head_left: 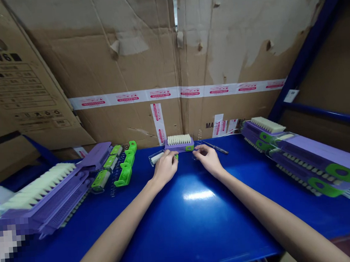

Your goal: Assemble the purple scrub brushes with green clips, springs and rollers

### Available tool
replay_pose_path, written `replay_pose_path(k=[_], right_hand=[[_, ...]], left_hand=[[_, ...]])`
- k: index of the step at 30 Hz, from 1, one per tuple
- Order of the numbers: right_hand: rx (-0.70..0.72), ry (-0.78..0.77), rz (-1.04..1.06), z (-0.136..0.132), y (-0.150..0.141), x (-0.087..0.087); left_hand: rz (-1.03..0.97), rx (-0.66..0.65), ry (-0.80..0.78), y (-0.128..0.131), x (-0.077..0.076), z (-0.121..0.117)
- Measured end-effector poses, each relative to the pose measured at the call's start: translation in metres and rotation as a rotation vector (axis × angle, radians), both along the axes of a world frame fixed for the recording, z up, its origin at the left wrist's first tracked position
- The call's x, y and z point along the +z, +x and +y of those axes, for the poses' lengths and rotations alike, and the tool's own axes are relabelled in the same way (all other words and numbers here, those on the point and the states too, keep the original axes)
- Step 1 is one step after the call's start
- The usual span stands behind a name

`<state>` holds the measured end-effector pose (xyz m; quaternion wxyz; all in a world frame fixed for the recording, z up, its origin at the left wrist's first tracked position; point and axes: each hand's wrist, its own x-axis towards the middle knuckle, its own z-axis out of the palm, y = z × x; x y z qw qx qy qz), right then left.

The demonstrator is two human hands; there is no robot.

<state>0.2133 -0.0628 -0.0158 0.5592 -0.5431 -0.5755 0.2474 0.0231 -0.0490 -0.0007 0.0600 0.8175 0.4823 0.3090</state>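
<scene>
Near the back of the blue table, my left hand [166, 166] is closed over a clear case [155, 158] with a white piece inside; a bit of green shows by its fingertips. My right hand [208, 159] has thumb and forefinger pinched together, and what is between them is too small to make out. Just behind both hands sits a purple brush [179, 147] with cream bristles facing up and a green end. A thin metal spring [199, 135] stands beyond the right fingers. Beside that hand lies a slim dark pen-like tool [216, 147].
On the left are stacked purple brush parts [51, 191], green-and-clear pieces [102, 179], long springs [116, 177] and bright green brackets [125, 174]. More purple brushes [317, 149] are stacked at right. Cardboard [129, 70] walls the back; a blue post [303, 46] rises at right.
</scene>
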Motion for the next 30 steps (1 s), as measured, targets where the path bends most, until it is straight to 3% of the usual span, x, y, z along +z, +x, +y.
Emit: replay_pose_path(k=[3,9,15,18,22,30], right_hand=[[0.066,-0.109,0.172,0.003,-0.005,0.002],[0.060,-0.207,0.285,0.007,-0.014,0.012],[0.180,-0.208,0.527,0.005,-0.021,0.011],[0.224,-0.197,0.549,0.002,-0.020,0.008],[0.243,-0.201,0.509,0.001,-0.019,0.006],[0.280,-0.216,0.495,0.000,-0.017,0.007]], left_hand=[[-0.015,-0.012,-0.068,0.003,0.000,0.006],[-0.091,-0.059,-0.209,0.011,-0.001,0.018],[-0.476,-0.115,-0.367,0.016,-0.011,0.024],[-0.666,-0.137,-0.472,0.015,-0.014,0.022],[-0.757,-0.173,-0.511,0.012,-0.014,0.019],[-0.729,-0.180,-0.515,0.009,-0.017,0.018]])
